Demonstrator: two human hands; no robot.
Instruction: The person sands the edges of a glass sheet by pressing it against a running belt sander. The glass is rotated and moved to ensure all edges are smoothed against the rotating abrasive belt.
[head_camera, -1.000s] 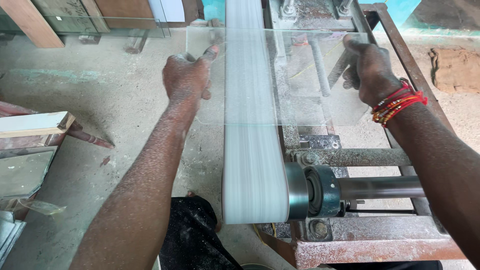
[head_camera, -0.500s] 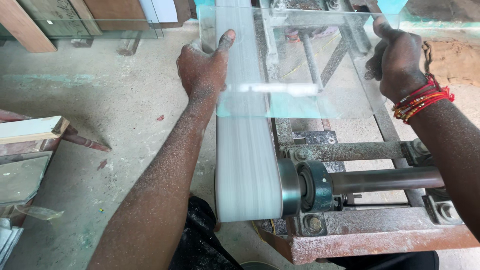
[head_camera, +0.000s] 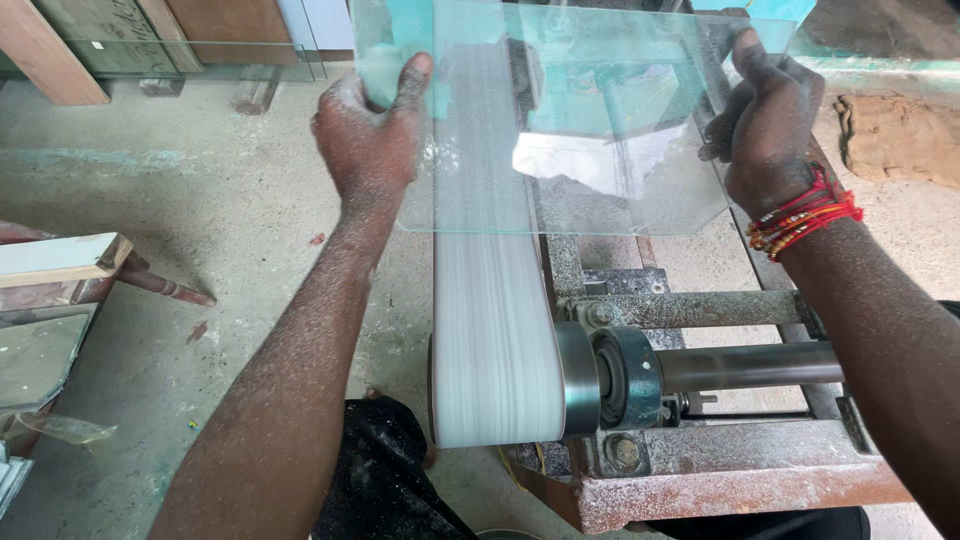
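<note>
- I saw the glass sheet (head_camera: 570, 130) held between both hands, above the white sanding belt (head_camera: 490, 330), and crossing it. The sheet's top edge ran out of the head view, so I could not log its full extent.
- Left hand (head_camera: 370, 140) was clasped on the sheet's left edge, thumb up along the near face, fingers hidden behind the pane.
- Right hand (head_camera: 765, 125) gripped the right edge, fingers curled over it, red thread bracelets (head_camera: 805, 210) at the wrist. Both hands were dusted with pale powder.
- Key relation: the sheet lay straight ahead of the body and spanned from one hand to the other, so neither hand was nearer; each held its own side at about the same height in the frame.
- The pane's visible long axis ran left to right, across the belt, whose own run went away from me towards the top of the view (so the two axes stood roughly at right angles).
- The sheet's lower edge, with rounded corners, sat over the belt; I could not tell from this view whether it touched the belt or hung just clear.
- The belt wrapped a metal roller (head_camera: 600, 375) on a shaft (head_camera: 745, 365), carried by a rusty steel frame (head_camera: 720, 480) to the right of the belt.
- Left of me were the dusty concrete floor (head_camera: 200, 220), a wooden block (head_camera: 60, 260) and further glass panes (head_camera: 190, 55) leaning at the far wall.
</note>
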